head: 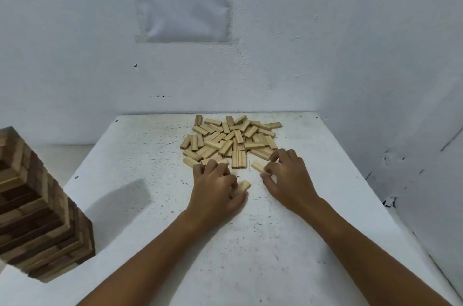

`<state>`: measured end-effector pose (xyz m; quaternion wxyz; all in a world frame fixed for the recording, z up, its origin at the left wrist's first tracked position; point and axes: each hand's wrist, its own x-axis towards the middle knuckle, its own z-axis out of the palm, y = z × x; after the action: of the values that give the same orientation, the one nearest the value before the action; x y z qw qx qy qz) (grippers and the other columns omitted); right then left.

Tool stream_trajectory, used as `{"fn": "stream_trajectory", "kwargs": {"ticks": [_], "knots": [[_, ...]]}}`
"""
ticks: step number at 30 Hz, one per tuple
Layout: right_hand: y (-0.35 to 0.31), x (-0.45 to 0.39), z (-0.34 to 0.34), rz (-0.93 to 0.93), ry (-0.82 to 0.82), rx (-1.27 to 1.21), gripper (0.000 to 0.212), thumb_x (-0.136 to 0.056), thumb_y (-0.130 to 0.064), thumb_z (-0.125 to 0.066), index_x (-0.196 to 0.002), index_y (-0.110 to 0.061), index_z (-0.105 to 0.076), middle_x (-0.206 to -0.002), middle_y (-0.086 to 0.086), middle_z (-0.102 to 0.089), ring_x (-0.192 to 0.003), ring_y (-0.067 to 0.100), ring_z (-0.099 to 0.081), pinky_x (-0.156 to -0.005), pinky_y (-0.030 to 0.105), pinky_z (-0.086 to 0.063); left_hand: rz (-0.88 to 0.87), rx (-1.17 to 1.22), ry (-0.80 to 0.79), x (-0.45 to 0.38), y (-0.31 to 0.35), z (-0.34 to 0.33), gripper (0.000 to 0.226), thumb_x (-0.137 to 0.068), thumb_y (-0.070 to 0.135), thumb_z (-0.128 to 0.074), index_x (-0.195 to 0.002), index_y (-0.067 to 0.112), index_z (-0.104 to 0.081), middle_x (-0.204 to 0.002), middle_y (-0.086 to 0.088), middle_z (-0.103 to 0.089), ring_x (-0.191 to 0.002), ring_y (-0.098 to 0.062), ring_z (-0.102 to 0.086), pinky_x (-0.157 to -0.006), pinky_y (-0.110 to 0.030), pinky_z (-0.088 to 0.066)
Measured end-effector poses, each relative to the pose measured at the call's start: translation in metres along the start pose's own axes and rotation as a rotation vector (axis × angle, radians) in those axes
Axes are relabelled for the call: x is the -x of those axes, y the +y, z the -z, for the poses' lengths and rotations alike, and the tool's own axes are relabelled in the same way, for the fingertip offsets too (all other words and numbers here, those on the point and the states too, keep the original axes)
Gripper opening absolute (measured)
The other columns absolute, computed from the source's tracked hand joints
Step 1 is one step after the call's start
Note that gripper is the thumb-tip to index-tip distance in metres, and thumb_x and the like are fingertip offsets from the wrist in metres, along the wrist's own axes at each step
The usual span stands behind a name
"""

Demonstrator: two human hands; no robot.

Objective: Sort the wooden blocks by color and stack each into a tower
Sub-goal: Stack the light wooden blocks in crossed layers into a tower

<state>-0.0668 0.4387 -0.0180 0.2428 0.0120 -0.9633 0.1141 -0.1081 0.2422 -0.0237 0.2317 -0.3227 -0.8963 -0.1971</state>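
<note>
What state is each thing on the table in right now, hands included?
Tower: standing, many layers, at the table's left edge.
Light block pile: loose, unstacked.
Left hand: grips one light block.
Right hand: pinches another block.
Table: white, speckled.

A white table [155, 205], its top speckled with dark flecks, fills the lower middle of the frame. A loose pile of pale wooden blocks [229, 137] lies on it at the centre, near its far edge. Two single pale blocks lie just below the pile: one [258, 166] to the right, another [242, 186] lower down. At the lower left, a tall tower of mixed light and dark blocks [37, 218] stands on the table.
</note>
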Motion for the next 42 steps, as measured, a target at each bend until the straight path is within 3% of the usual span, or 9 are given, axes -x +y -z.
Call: {"fn": "stream_trajectory", "kwargs": {"ticks": [6, 11, 14, 17, 20, 24, 29, 36, 42], "knots": [[-0.011, 0.000, 0.024, -0.203, -0.225, -0.364, 0.032, -0.089, -0.016, -0.064, -0.121, -0.013, -0.066, -0.101, -0.004, -0.053, -0.078, 0.006, -0.050, -0.076, 0.023, -0.042, -0.192, 0.122, -0.157, -0.001, -0.009, 0.019, 0.035, -0.073, 0.048, -0.064, -0.100, 0.027, -0.074, -0.111, 0.012, -0.067, -0.103, -0.012, -0.050, -0.082, -0.039, -0.038], [-0.031, 0.003, 0.036, -0.238, -0.416, -0.358, 0.016, -0.089, -0.020, -0.064, -0.096, -0.010, -0.074, -0.083, 0.000, -0.069, -0.074, 0.014, -0.064, -0.067, 0.032, -0.054, -0.256, 0.095, -0.169, 0.013, -0.015, 0.023, 0.024, -0.084, 0.042, -0.060, -0.094, 0.026, -0.075, -0.090, 0.017, -0.068, -0.092, -0.007, -0.048, -0.079, -0.039, -0.037], [-0.042, 0.004, 0.039, -0.216, -0.515, -0.463, 0.009, -0.086, -0.016, -0.067, -0.084, -0.015, -0.076, -0.075, -0.007, -0.069, -0.069, 0.009, -0.064, -0.060, 0.023, -0.049, -0.219, 0.076, -0.107, 0.021, -0.017, 0.023, 0.026, -0.081, 0.047, -0.063, -0.084, 0.024, -0.075, -0.082, 0.015, -0.065, -0.089, -0.009, -0.050, -0.079, -0.038, -0.037], [-0.038, -0.010, 0.035, -0.229, -0.392, -0.492, 0.016, -0.087, -0.011, -0.067, -0.101, -0.016, -0.073, -0.096, -0.006, -0.068, -0.081, 0.005, -0.061, -0.072, 0.021, -0.049, -0.194, 0.110, -0.072, 0.022, -0.016, 0.022, 0.028, -0.076, 0.052, -0.067, -0.079, 0.024, -0.071, -0.089, 0.012, -0.063, -0.092, -0.012, -0.050, -0.079, -0.038, -0.039], [-0.021, -0.041, 0.019, -0.216, -0.203, -0.386, 0.035, -0.087, -0.005, -0.062, -0.120, -0.015, -0.067, -0.124, 0.001, -0.062, -0.108, 0.016, -0.059, -0.089, 0.029, -0.048, -0.196, 0.147, -0.154, 0.018, -0.015, 0.020, 0.049, -0.072, 0.064, -0.065, -0.105, 0.028, -0.070, -0.120, 0.010, -0.063, -0.113, -0.012, -0.048, -0.090, -0.040, -0.036], [-0.009, -0.073, 0.000, -0.158, -0.213, -0.142, 0.043, -0.089, -0.007, -0.056, -0.131, -0.018, -0.061, -0.143, 0.004, -0.052, -0.130, 0.031, -0.043, -0.102, 0.042, -0.041, -0.172, 0.214, -0.268, 0.011, -0.011, 0.017, 0.075, -0.071, 0.076, -0.059, -0.127, 0.026, -0.062, -0.137, 0.012, -0.055, -0.126, -0.008, -0.040, -0.098, -0.041, -0.027], [-0.012, -0.076, -0.014, -0.062, -0.186, 0.122, 0.028, -0.097, -0.011, -0.049, -0.113, -0.017, -0.070, -0.116, 0.007, -0.068, -0.122, 0.029, -0.045, -0.097, 0.043, -0.034, -0.172, 0.273, -0.271, 0.011, -0.007, 0.010, 0.065, -0.076, 0.068, -0.062, -0.121, 0.022, -0.067, -0.123, 0.014, -0.064, -0.115, -0.002, -0.043, -0.090, -0.034, -0.024], [-0.004, -0.059, -0.010, -0.021, -0.154, 0.061, 0.032, -0.096, -0.012, -0.053, -0.126, -0.014, -0.064, -0.129, 0.014, -0.058, -0.117, 0.035, -0.049, -0.088, 0.042, -0.045, -0.103, 0.386, -0.300, 0.016, -0.002, 0.014, 0.065, -0.074, 0.061, -0.068, -0.121, 0.016, -0.067, -0.121, 0.006, -0.067, -0.116, -0.009, -0.048, -0.098, -0.035, -0.032], [-0.005, -0.057, -0.005, -0.123, -0.098, 0.020, 0.025, -0.095, -0.021, -0.059, -0.116, -0.014, -0.070, -0.112, 0.009, -0.068, -0.108, 0.030, -0.053, -0.084, 0.038, -0.044, -0.056, 0.418, -0.301, 0.024, -0.003, 0.024, 0.059, -0.072, 0.054, -0.075, -0.115, 0.015, -0.070, -0.111, 0.007, -0.069, -0.107, -0.007, -0.050, -0.096, -0.039, -0.037]]}}
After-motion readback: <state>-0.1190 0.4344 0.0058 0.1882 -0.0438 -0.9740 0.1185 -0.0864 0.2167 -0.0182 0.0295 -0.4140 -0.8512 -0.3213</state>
